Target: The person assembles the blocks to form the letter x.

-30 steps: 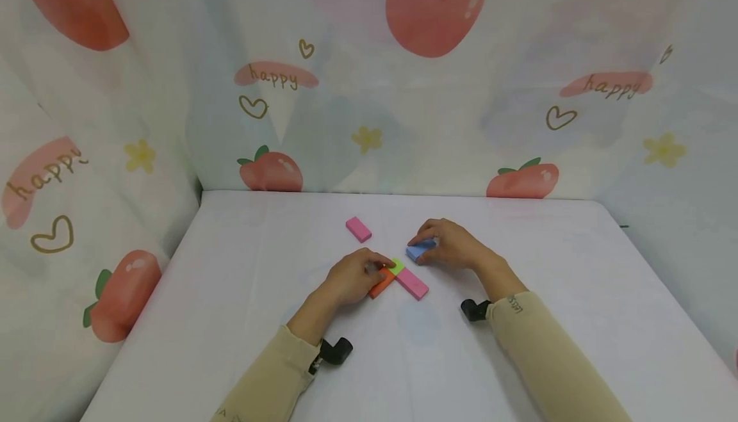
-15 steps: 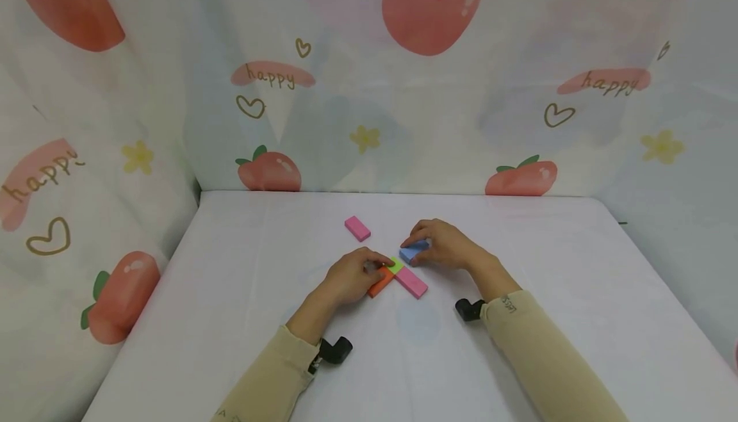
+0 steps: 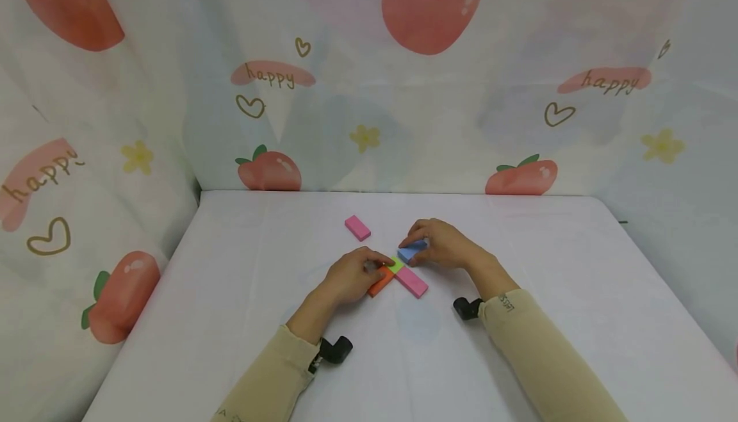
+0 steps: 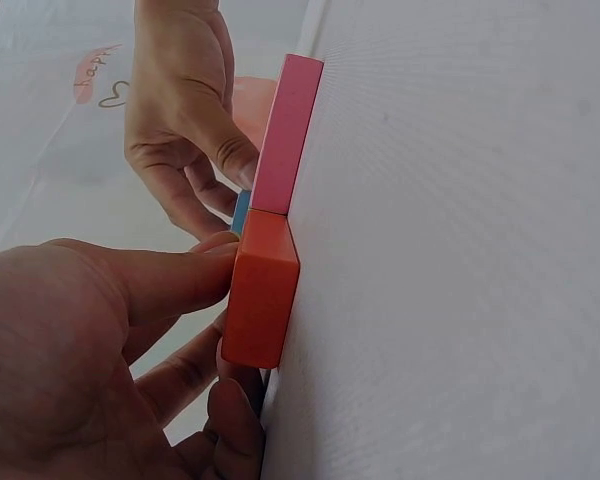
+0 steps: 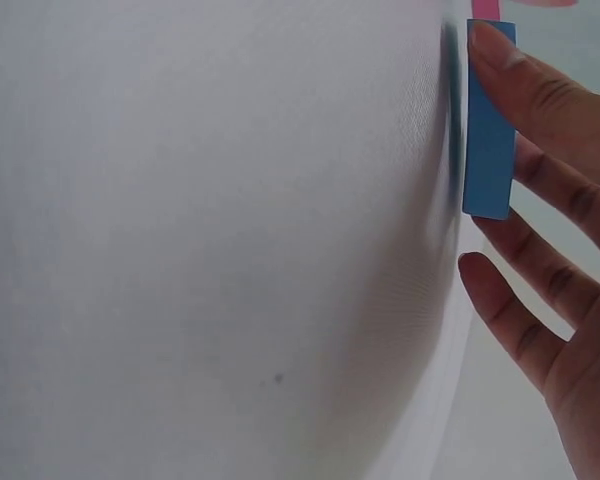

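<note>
My left hand pinches an orange block, its index fingertip reaching to a small lime-green block. In the left wrist view the thumb lies along the top of the orange block, which meets the end of a pink block. That pink block angles toward me from the green one. My right hand holds a blue block between thumb and fingers, just beyond the green block. The right wrist view shows the blue block close over its shadow; whether it touches the cloth, I cannot tell.
Another pink block lies apart, farther back on the white-covered table. Behind and to the left hangs a printed cloth with fruit and hearts. A black wrist camera juts from the left sleeve.
My right hand has slid the blue block leftward, closer to the green block. The left hand stays in place on the orange block. The head view has shifted slightly.
</note>
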`<state>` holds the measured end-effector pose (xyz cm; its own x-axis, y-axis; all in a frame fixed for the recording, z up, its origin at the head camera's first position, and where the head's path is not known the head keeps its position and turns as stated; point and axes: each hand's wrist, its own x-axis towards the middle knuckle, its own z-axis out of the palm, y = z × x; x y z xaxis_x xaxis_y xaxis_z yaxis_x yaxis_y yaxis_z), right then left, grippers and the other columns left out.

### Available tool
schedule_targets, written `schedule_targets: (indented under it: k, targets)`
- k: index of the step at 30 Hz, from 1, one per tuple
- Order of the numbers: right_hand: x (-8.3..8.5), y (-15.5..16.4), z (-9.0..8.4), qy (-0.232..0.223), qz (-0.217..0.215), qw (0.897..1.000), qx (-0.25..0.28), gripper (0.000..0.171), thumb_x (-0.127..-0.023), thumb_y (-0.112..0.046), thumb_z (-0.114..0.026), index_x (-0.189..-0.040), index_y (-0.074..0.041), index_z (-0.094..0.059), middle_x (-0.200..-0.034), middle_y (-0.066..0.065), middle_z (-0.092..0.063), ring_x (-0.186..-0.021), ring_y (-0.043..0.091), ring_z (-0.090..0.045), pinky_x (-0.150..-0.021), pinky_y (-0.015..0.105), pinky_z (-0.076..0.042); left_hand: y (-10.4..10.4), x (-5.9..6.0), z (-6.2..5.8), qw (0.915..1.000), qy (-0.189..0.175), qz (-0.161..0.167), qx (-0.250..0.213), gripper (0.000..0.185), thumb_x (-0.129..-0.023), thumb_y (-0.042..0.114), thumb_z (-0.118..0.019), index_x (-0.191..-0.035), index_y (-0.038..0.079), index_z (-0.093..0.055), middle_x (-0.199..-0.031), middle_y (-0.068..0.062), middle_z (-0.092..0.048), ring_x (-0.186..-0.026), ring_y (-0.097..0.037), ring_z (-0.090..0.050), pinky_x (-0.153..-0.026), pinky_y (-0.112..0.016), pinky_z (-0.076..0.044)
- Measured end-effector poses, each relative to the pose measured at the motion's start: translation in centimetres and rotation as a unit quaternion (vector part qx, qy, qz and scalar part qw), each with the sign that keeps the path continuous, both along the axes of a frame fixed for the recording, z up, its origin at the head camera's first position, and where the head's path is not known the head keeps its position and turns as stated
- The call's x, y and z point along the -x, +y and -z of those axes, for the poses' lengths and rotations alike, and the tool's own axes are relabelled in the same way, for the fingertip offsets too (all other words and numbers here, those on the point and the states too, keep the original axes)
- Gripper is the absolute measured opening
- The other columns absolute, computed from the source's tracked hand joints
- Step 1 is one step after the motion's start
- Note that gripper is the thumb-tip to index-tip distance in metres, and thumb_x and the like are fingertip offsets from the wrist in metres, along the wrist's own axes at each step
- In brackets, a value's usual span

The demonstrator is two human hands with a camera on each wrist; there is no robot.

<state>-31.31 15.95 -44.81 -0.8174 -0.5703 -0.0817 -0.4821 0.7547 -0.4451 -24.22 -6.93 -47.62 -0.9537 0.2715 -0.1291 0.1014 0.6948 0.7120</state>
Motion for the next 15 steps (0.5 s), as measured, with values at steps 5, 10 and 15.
schedule_targets:
  k: [5,10,15]
  targets:
    - [0.07,-0.27,0.08,-0.005,-0.004,1.000,-0.001,0.031,-0.076,-0.030,-0.083,-0.106,-0.031,-0.075,-0.112,-0.007,-0.062,-0.109,0.018,-0.054,-0.097,0.045,-0.045,-0.09,0.01,-0.03,1.0000,0.000,0.003,-0.002,0.022,-0.092,0.029,-0.065,-0.111,0.041,-0.069,-0.109,0.011,-0.062,-0.083,-0.012,-0.053,-0.070,-0.029,-0.042]
    - [-0.08,-0.48,0.06,-0.014,0.002,1.000,-0.007,0.031,-0.076,-0.029,-0.083,-0.105,-0.032,-0.075,-0.111,-0.007,-0.062,-0.108,0.018,-0.054,-0.097,0.044,-0.045,-0.08,-0.09,-0.10,1.0000,-0.002,0.006,-0.006,0.022,-0.093,0.029,-0.065,-0.111,0.039,-0.070,-0.111,0.011,-0.062,-0.083,-0.011,-0.053,-0.070,-0.029,-0.042]
    - [-0.07,-0.58,0.00,-0.014,0.002,1.000,-0.006,0.031,-0.076,-0.029,-0.083,-0.105,-0.031,-0.075,-0.111,-0.007,-0.062,-0.108,0.018,-0.054,-0.097,0.044,-0.046,-0.12,-0.12,-0.22,0.9999,-0.002,0.004,-0.009,0.022,-0.092,0.029,-0.065,-0.111,0.039,-0.070,-0.112,0.011,-0.062,-0.085,-0.012,-0.053,-0.070,-0.029,-0.042]
